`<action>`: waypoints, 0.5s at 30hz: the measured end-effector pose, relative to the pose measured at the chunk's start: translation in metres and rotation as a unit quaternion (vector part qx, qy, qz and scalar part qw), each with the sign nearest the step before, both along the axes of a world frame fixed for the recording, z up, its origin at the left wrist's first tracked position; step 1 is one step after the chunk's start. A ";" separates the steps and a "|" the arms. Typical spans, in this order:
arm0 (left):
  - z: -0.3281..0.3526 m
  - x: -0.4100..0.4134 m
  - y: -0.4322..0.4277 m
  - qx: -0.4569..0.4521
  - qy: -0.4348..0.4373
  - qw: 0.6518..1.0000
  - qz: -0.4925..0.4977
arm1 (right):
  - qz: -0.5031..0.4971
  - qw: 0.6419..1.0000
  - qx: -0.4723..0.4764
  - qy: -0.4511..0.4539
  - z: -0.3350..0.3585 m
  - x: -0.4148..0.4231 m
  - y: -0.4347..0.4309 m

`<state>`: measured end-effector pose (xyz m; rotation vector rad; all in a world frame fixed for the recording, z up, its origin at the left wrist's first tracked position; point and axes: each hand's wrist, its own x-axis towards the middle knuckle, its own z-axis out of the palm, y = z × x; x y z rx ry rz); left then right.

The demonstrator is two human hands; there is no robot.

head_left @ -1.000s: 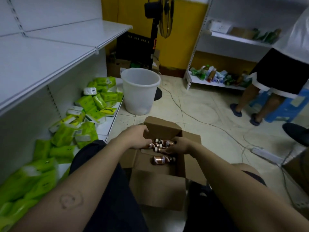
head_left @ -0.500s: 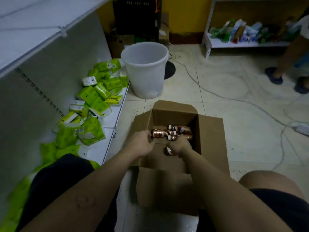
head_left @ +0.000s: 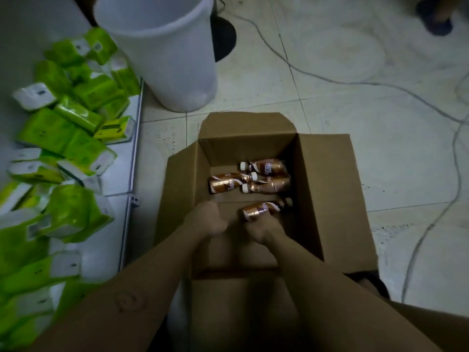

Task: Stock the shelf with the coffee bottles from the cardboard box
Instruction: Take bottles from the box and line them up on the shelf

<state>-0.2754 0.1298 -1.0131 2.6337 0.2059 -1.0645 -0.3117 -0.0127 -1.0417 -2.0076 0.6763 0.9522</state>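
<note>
An open cardboard box (head_left: 327, 189) stands on the floor in front of me. Inside lie several copper-brown coffee bottles with white caps. Three of them (head_left: 266, 185) are bunched at the far end. A fourth coffee bottle (head_left: 261, 209) lies apart, nearer to me. My right hand (head_left: 258, 231) is in the box, its fingers curled at this bottle's base end. My left hand (head_left: 205, 221) is by the box's left inner wall, back up, with its fingers hidden. The low white shelf (head_left: 119, 179) runs along the left.
Green and white tissue packs (head_left: 76, 148) cover the low shelf. A white plastic bucket (head_left: 165, 59) stands just beyond the box, with a dark fan base (head_left: 224, 39) behind it. Cables (head_left: 330, 81) snake over the tiled floor. Another person's foot (head_left: 434, 19) is at the top right.
My head has tilted down, so the box fills the view. My right hand has drawn back from the bunched bottles to the single near one. My left hand has moved to the near left of the box.
</note>
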 end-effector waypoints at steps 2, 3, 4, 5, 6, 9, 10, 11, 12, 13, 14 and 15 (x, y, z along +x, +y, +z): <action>-0.025 0.015 0.000 -0.012 -0.001 1.000 -0.012 | -0.057 0.998 0.014 0.018 -0.022 0.007 -0.004; -0.038 0.025 -0.001 -0.006 -0.004 1.000 -0.027 | -0.096 0.995 0.023 0.024 -0.033 0.009 -0.008; -0.051 0.034 -0.002 0.011 -0.012 0.999 -0.047 | -0.131 0.990 0.030 0.030 -0.044 0.011 -0.012; -0.063 0.043 -0.004 0.030 -0.022 0.997 -0.065 | -0.163 0.985 0.037 0.039 -0.054 0.012 -0.016; -0.074 0.051 -0.007 0.042 -0.031 0.996 -0.070 | -0.191 0.979 0.042 0.052 -0.065 0.013 -0.020; -0.103 0.079 -0.016 0.039 -0.065 0.996 -0.047 | -0.249 0.965 0.020 0.078 -0.091 0.024 -0.024; -0.114 0.088 -0.016 0.034 -0.085 0.995 -0.043 | -0.253 0.964 0.003 0.075 -0.100 0.030 -0.023; -0.124 0.096 -0.016 0.030 -0.104 0.993 -0.043 | -0.254 0.965 -0.011 0.069 -0.108 0.035 -0.021; -0.133 0.102 -0.015 0.035 -0.119 0.991 -0.051 | -0.256 0.964 -0.019 0.065 -0.116 0.040 -0.018; -0.141 0.104 -0.015 0.052 -0.130 0.988 -0.069 | -0.266 0.961 -0.020 0.065 -0.122 0.043 -0.015; -0.147 0.104 -0.015 0.076 -0.142 0.983 -0.089 | -0.285 0.956 -0.016 0.067 -0.129 0.045 -0.011; -0.152 0.101 -0.015 0.097 -0.159 0.977 -0.101 | -0.308 0.949 -0.009 0.066 -0.133 0.046 -0.007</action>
